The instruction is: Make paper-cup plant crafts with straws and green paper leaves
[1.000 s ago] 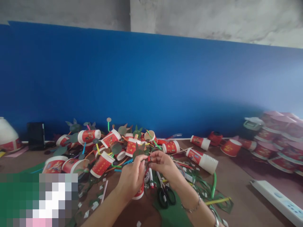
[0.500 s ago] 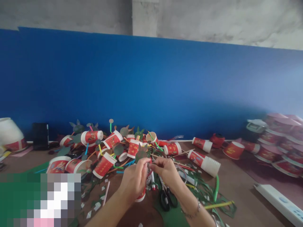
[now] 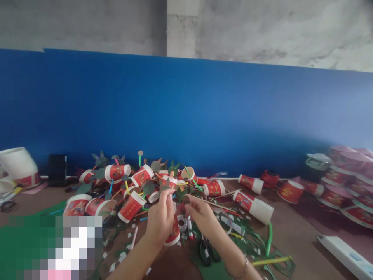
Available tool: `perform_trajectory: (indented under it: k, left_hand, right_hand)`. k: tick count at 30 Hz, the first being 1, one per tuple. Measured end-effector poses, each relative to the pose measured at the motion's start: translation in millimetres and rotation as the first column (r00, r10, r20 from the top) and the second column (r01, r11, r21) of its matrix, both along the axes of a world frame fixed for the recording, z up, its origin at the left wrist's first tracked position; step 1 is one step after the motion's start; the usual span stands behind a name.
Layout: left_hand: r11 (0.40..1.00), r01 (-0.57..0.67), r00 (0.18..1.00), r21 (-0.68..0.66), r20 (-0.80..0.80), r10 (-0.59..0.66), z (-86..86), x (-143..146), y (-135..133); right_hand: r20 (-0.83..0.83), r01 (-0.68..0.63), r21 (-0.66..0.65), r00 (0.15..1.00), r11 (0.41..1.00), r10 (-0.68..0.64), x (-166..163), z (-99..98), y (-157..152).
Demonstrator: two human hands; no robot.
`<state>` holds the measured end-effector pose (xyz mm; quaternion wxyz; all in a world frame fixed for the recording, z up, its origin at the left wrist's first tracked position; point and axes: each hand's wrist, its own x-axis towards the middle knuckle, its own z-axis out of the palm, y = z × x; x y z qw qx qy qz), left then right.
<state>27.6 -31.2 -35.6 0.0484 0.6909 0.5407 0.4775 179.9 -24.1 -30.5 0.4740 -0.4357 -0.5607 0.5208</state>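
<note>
L hand has its fingers curled round a red printed paper cup w/ a white edge, held tilted w/ the white edge low, above the near-middle of the brown tabletop; can't tell if the cup touches down. R hand is just beside it, thumb & index nearly closed on a small dark round pc; that bit's blurry, so can't tell if it's joined to the cup.

Btwn & below the hands: white tape roll, slim white marker w/ red cap. Black-handled scissors lie under the R forearm, partly over a flat green paper sheet twd the tabletop's near edge.

Twd the far edge, L of centre: jumbled pile of red paper cups, w/ coloured straws & dark paper cutouts mixed in. R of centre, a nested stack of red-and-white cups lies on its side. Nr right corner: white power strip. Far right corner: stacked red cups w/ pink tops, blurry.
</note>
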Motion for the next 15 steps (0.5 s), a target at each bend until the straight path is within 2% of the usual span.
perform_trajectory:
  k: [3,5,8,11,15]
  left_hand:
    - [0.998,-0.056,0.988,-0.041,0.142,0.062,4.7,-3,3]
    - [0.997,-0.060,0.973,-0.052,0.218,0.070,7.2,-4,5]
    - [0.997,-0.013,0.950,-0.082,0.311,0.038,9.5,-3,6]
    - [0.987,0.109,0.917,-0.114,0.396,-0.056,11.0,-1,4]
    - [0.972,0.215,0.897,-0.092,0.414,-0.159,12.0,0,-2]
  right_hand:
    - [-0.237,-0.040,-0.152,0.971,0.988,0.003,-5,1.9,-4]
    - [-0.284,-0.036,-0.172,0.959,0.984,-0.014,-8,1.3,-6]
    - [-0.222,-0.053,-0.133,0.975,0.990,0.023,-12,-1.7,-6]
    - [-0.161,-0.041,-0.075,0.987,0.996,0.028,-13,-4.7,-6]
    - [-0.123,-0.066,-0.077,0.991,0.995,0.056,-10,-4.0,-5]
